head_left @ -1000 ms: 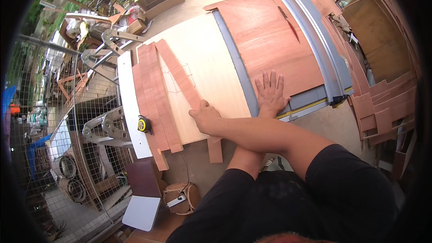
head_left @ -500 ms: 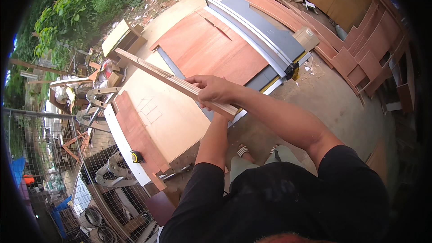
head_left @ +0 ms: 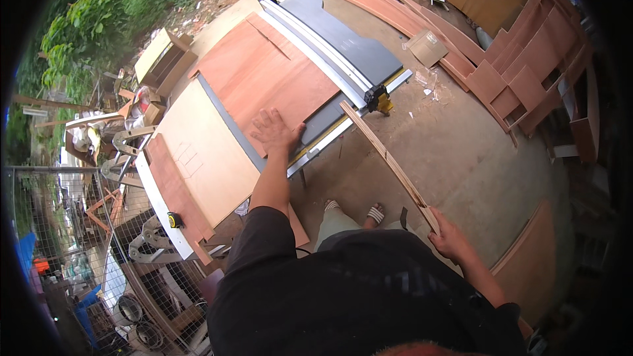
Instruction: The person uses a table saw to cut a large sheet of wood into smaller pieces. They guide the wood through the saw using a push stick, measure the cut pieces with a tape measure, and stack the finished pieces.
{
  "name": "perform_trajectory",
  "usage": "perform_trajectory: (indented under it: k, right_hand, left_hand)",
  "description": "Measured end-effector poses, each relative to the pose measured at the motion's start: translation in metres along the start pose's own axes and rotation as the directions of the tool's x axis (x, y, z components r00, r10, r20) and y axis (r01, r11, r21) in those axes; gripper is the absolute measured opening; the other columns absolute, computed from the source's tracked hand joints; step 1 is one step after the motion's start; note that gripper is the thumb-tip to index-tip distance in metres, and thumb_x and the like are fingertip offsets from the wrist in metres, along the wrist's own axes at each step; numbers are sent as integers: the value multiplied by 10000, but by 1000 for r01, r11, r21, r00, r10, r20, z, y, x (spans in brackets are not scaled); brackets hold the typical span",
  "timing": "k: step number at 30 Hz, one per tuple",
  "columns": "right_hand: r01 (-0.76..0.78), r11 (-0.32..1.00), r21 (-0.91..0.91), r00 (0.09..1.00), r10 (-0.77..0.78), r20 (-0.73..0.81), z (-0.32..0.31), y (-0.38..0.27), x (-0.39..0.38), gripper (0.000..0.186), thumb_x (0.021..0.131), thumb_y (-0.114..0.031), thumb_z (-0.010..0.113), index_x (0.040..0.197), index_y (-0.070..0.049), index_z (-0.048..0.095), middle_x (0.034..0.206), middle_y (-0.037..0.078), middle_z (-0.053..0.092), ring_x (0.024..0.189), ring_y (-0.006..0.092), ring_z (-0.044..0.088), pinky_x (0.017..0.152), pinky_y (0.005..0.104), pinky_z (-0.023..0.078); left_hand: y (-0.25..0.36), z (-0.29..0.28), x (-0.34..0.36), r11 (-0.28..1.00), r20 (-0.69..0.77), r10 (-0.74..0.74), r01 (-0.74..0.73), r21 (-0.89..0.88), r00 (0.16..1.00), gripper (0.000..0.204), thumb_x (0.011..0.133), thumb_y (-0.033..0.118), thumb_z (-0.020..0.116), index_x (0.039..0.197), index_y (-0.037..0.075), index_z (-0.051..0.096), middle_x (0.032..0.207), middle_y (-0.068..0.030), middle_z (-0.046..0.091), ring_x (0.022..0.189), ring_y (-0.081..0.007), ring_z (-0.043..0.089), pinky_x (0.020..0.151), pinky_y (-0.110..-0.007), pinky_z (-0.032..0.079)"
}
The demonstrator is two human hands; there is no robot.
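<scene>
The strip (head_left: 389,161) has been lifted off the table saw (head_left: 343,59) since half a second ago and is now held out at about four o'clock from it, over the concrete floor (head_left: 461,158), its near end pinched in the right hand (head_left: 450,240). The left hand (head_left: 275,132), fingers spread, is laid flat on the reddish panel (head_left: 264,76), which is thereby steadied. The cut piece appears to have been separated.

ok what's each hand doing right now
Left hand: open, flat on the reddish plywood sheet.
Right hand: closed, holding the long wood strip.
</scene>
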State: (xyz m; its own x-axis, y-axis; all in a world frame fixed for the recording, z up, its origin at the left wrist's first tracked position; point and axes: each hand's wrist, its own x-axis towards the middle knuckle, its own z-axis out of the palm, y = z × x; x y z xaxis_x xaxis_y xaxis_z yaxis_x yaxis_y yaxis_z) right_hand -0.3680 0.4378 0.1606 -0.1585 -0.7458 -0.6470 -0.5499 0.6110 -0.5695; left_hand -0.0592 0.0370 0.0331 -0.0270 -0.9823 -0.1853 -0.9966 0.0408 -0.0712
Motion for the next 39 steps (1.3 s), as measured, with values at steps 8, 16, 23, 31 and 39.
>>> perform_trajectory:
  k: [8, 16, 23, 31, 39]
  right_hand:
    - [11, 992, 125, 1000, -12, 7, 29, 28, 28, 759, 852, -91, 656, 1532, -146, 323, 1251, 329, 600, 1170, 484, 583, 970, 474, 479]
    - [119, 980, 158, 992, -123, 12, 11, 36, 48, 830, 830, -98, 707, 1547, -80, 289, 1416, 265, 530, 1310, 393, 532, 1046, 407, 446]
    - [-81, 441, 894, 906, -340, 250, -29, 36, 35, 1115, 682, -307, 843, 1589, -57, 243, 1533, 128, 403, 1349, 242, 460, 1095, 370, 392]
    - [177, 422, 889, 940, -341, -25, 15, 76, -15, 876, 782, -164, 711, 1530, 61, 315, 1638, 192, 243, 1480, 283, 325, 1203, 410, 237]
    - [419, 573, 705, 905, -322, -277, 27, 81, -29, 734, 856, -344, 726, 1424, 62, 498, 1493, 219, 472, 1351, 309, 500, 1139, 391, 357]
  left_hand:
    - [-1, 13, 0, 1000, -72, 12, -11, 9, 997, 1066, 801, 746, 616, 1560, 79, 277, 1630, -203, 195, 1482, -507, 161, 1141, -674, 197]
    - [-1, 16, 2, 999, -73, 22, -20, 28, 997, 1082, 808, 778, 572, 1565, 77, 247, 1640, -205, 172, 1481, -506, 161, 1124, -685, 213]
    - [-5, 20, 5, 999, -67, 10, -8, 33, 998, 1100, 786, 780, 593, 1567, 78, 267, 1635, -195, 186, 1479, -517, 165, 1130, -691, 201]
    - [-1, 14, 3, 999, -72, 7, -4, 35, 997, 1104, 790, 773, 596, 1573, 79, 244, 1640, -191, 178, 1492, -497, 147, 1134, -694, 194]
    - [3, 5, 1, 1000, 2, -6, 6, 18, 1000, 1084, 806, 780, 571, 1581, 107, 222, 1659, -172, 142, 1507, -476, 117, 1114, -730, 188]
